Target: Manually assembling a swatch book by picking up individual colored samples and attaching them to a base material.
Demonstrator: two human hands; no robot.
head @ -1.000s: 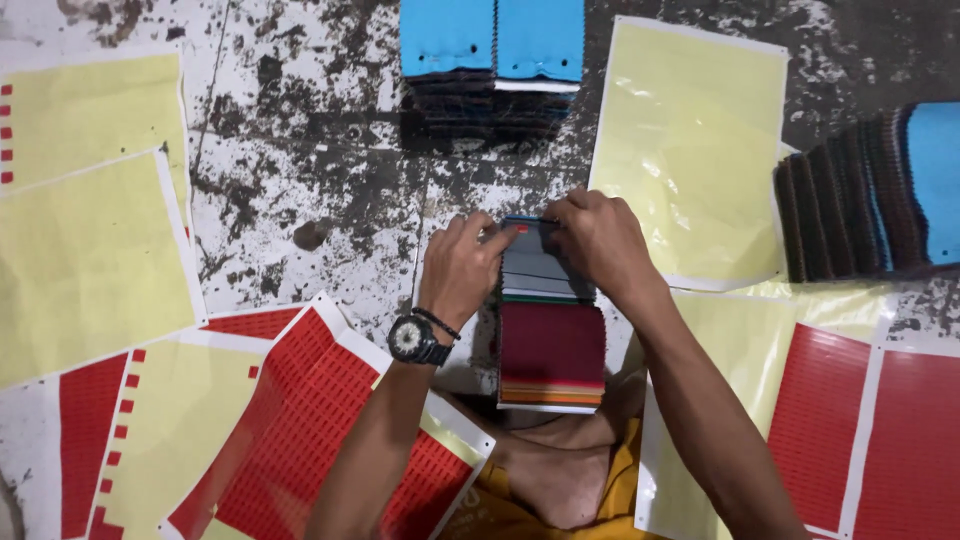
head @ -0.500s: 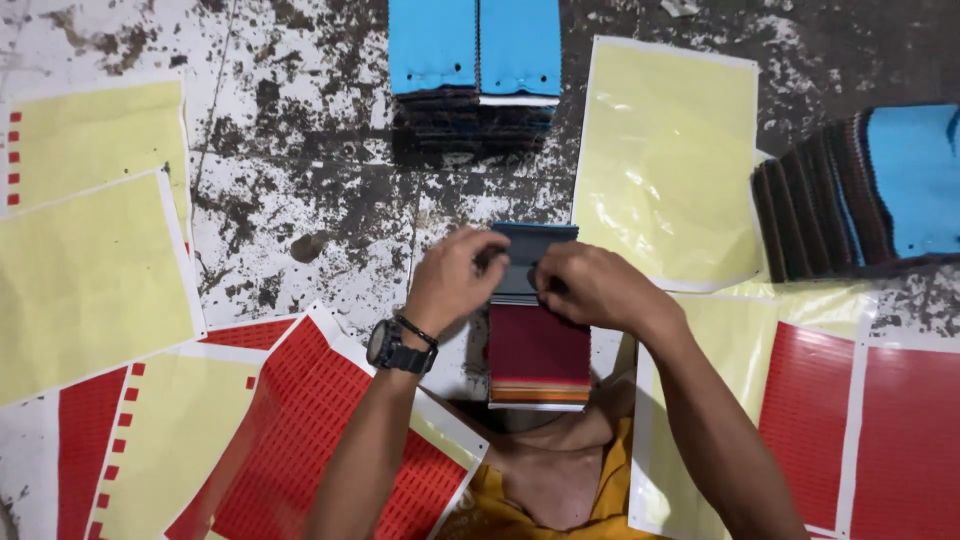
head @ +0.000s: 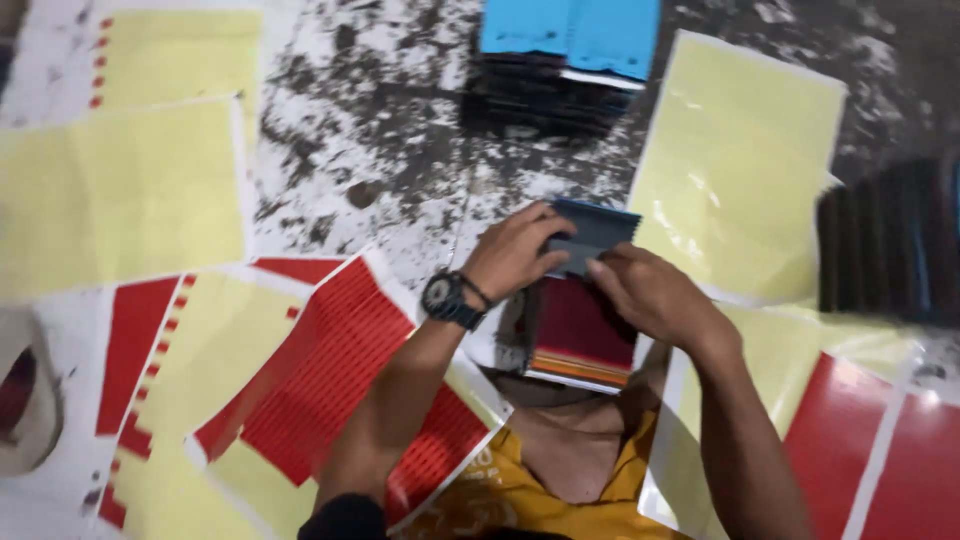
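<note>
In the head view, the person is working over a paint-spattered floor (head: 380, 130) strewn with sheets. The left hand (head: 515, 250) and the right hand (head: 650, 295) are meeting close together near the middle of the floor, both gripping a small dark blue-grey pouch (head: 597, 232) with a ridged top edge; the left fingers are curling over its left side, and the right fingertips are pinching its lower right corner. A black wristwatch (head: 442, 297) is sitting on the left wrist. Just under the hands a stack of dark red pouches (head: 582, 335) is resting, its near end showing thin coloured edges, touching or almost touching the held pouch; the blur is making that hard to tell.

Toward the far edge of the floor a pile of blue-topped pouches (head: 570, 50) is lying on darker ones. At the right edge a row of dark pouches (head: 885, 245) is standing on edge, blurred. A pale yellow sheet (head: 740, 165) is lying between these two piles, and more yellow sheets (head: 120, 190) are covering the left side. Red label sheets (head: 340, 380) are overlapping along the near left, and further red sheets (head: 880, 460) are filling the near right corner. The person's yellow shirt (head: 520, 495) is showing at the near edge.
</note>
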